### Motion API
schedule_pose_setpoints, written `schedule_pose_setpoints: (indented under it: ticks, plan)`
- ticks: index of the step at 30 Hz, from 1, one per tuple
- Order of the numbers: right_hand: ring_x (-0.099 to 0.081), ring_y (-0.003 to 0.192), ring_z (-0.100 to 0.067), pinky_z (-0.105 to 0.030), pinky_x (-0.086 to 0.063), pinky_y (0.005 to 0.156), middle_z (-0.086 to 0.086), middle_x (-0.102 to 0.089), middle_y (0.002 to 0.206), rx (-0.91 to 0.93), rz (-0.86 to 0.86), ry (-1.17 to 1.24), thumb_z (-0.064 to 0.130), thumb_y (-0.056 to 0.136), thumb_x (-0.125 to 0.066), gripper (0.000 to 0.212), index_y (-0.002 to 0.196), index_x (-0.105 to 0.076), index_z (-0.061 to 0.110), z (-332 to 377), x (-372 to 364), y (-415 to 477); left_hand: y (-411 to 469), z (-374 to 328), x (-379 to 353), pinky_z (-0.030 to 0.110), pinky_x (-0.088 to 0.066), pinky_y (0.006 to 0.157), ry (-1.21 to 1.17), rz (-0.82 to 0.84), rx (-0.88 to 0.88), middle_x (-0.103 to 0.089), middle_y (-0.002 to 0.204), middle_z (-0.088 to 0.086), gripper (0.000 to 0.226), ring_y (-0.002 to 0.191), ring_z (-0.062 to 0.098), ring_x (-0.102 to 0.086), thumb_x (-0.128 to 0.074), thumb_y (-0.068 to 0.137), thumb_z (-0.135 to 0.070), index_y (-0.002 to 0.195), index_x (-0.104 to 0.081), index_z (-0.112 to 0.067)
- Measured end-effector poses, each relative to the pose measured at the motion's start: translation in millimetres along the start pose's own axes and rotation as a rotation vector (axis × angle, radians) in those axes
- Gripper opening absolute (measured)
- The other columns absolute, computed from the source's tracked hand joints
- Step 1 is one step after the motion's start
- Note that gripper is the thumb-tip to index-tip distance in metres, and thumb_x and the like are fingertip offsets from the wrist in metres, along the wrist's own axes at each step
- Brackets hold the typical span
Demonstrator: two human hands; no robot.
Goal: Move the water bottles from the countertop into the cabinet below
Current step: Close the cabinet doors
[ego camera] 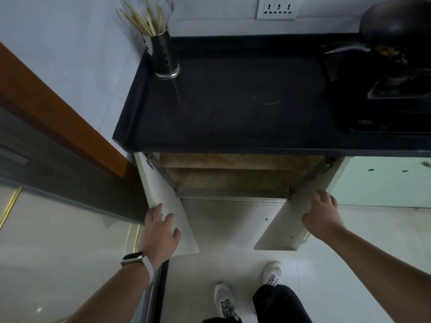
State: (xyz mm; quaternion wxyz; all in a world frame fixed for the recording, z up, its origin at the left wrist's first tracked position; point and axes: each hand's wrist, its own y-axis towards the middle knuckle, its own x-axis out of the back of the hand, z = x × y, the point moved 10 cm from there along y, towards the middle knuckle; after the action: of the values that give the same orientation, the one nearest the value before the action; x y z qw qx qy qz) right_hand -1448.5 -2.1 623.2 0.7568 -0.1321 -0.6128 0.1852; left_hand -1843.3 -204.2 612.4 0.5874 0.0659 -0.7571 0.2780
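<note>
No water bottle shows on the black countertop (245,108) or in the cabinet (231,180) below it. Both pale cabinet doors stand swung out toward me. My left hand (161,231) lies flat with fingers spread on the left door (168,206), near its outer edge. My right hand (323,215) rests on the outer face of the right door (282,224), fingers over its top edge. The cabinet's brown shelves look bare from here; the deeper inside is hidden under the counter.
A metal holder with chopsticks (163,54) stands at the counter's back left. A black wok (396,26) sits on a gas stove (391,108) at the right. An orange door frame (58,113) is at the left. My feet (247,290) are on the pale floor.
</note>
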Motion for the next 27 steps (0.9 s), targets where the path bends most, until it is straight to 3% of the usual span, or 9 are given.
schedule_pose_setpoints:
  ticks: [4,8,10,13,15,17,21,27]
  plan:
    - [-0.016,0.148,-0.032,-0.044,-0.034,0.115,-0.006,-0.015,0.16,0.181,0.054,-0.02,0.004,0.088,-0.06,0.061,0.145,-0.043,0.016,36,-10,6,1,-36,-7,0.037,-0.026,0.121,-0.086,0.189,-0.24,-0.002,0.169,0.001,0.06,0.156,0.021,0.011,-0.057,0.096,-0.044,0.15,-0.041,-0.024]
    - [-0.017,0.148,-0.03,-0.041,-0.036,0.112,-0.007,-0.009,0.162,0.328,0.032,-0.278,0.035,0.088,-0.066,0.071,0.149,-0.031,0.025,57,-8,15,7,-52,-15,0.033,-0.021,0.124,0.027,0.308,-0.382,0.008,0.168,-0.008,0.071,0.155,0.014,0.015,-0.058,0.093,-0.046,0.156,-0.031,-0.028]
    - [-0.026,0.144,-0.031,-0.044,-0.036,0.111,-0.009,-0.016,0.161,0.4,-0.026,-0.417,0.049,0.086,-0.066,0.079,0.152,-0.029,0.026,68,1,22,18,-54,-11,0.035,-0.027,0.123,0.072,0.227,-0.353,0.008,0.167,-0.009,0.066,0.156,0.016,0.008,-0.057,0.097,-0.035,0.157,-0.03,-0.026]
    - [-0.045,0.132,-0.042,-0.058,-0.041,0.105,-0.02,-0.043,0.148,0.49,-0.099,-0.441,0.055,0.061,-0.085,0.094,0.141,-0.053,0.016,82,10,37,34,-59,-8,0.036,-0.035,0.119,0.096,0.155,-0.278,-0.006,0.169,-0.001,0.072,0.157,0.022,-0.004,-0.065,0.093,-0.026,0.157,-0.033,-0.024]
    - [-0.045,0.132,-0.046,-0.062,-0.033,0.108,-0.024,-0.046,0.144,0.591,-0.121,-0.43,0.054,0.055,-0.089,0.1,0.139,-0.053,0.013,93,8,47,43,-66,-4,0.041,-0.042,0.113,0.145,0.115,-0.265,-0.03,0.164,0.007,0.088,0.152,0.029,-0.029,-0.084,0.076,-0.032,0.153,-0.041,-0.025]
    - [-0.036,0.138,-0.045,-0.061,-0.017,0.114,-0.024,-0.039,0.15,0.676,-0.171,-0.422,0.055,0.06,-0.086,0.106,0.146,-0.04,0.014,105,13,54,54,-77,0,0.049,-0.045,0.108,0.177,0.054,-0.274,-0.044,0.155,0.012,0.113,0.142,0.033,-0.044,-0.095,0.053,-0.043,0.15,-0.041,-0.023]
    - [-0.021,0.144,-0.041,-0.058,-0.005,0.117,-0.02,-0.023,0.157,0.737,-0.202,-0.377,0.055,0.062,-0.084,0.115,0.151,-0.024,0.014,122,20,70,85,-106,18,0.053,-0.026,0.119,0.155,-0.096,-0.285,-0.03,0.162,0.019,0.134,0.149,0.036,-0.022,-0.092,0.052,-0.056,0.159,-0.021,-0.018]
    - [-0.025,0.142,-0.04,-0.058,-0.006,0.116,-0.019,-0.026,0.153,0.715,-0.274,-0.33,0.052,0.06,-0.086,0.115,0.15,-0.026,0.014,138,27,103,133,-144,28,0.054,-0.028,0.115,0.158,-0.189,-0.284,-0.026,0.163,0.02,0.129,0.15,0.038,-0.02,-0.088,0.058,-0.061,0.158,-0.022,-0.015]
